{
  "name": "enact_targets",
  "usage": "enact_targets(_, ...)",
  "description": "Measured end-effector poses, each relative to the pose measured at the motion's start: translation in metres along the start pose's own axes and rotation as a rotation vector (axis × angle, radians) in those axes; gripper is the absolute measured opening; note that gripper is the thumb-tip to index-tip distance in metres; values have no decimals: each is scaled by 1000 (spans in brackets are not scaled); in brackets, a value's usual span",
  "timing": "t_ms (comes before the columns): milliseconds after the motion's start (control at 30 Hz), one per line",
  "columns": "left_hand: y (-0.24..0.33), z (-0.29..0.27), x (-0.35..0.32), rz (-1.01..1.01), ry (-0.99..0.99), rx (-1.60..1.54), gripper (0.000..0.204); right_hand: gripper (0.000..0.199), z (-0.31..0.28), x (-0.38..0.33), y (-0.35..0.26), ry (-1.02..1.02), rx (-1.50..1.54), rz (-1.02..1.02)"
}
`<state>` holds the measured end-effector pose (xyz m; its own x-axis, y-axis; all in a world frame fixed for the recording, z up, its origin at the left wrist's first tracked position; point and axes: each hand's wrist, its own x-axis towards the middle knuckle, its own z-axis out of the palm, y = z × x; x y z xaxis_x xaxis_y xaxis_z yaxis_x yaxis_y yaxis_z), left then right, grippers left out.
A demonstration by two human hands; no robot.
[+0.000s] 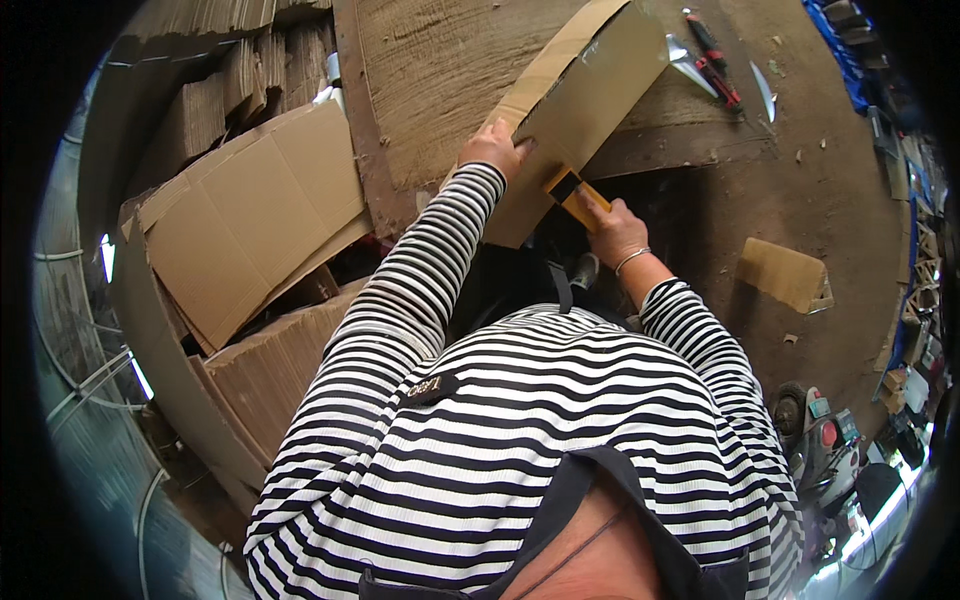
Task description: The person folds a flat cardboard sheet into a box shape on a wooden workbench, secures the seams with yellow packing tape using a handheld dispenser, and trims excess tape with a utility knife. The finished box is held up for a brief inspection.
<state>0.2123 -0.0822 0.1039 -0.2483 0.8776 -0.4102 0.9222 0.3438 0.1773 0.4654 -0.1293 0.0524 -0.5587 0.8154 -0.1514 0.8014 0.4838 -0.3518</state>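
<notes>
Flat cardboard sheets (258, 205) beside red-and-black tools (707, 42), well apart

Top edge chops off the long cardboard piece (590, 120), the right hand (620, 237) covers part of the yellow-and-black hand tool (574, 202), and tbh the clutter (838, 450) at lower right is too small and blurry to sort out

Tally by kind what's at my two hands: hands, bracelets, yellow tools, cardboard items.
Hands: 2, left hand and right hand
Bracelet: 1, right wrist
Yellow tool: 1, in the right hand
Cardboard item: 1, at the left hand; layers unclear
Total: 5
</notes>
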Motion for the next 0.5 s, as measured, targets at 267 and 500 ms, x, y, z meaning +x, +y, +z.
enact_targets(267,0,7,3,-48,-8,-39,58,53,-76,56,-55,-456,-136,108)
enact_targets(500,-9,7,-1,205,186,57,67,43,-87,59,-52,-795,-232,309)
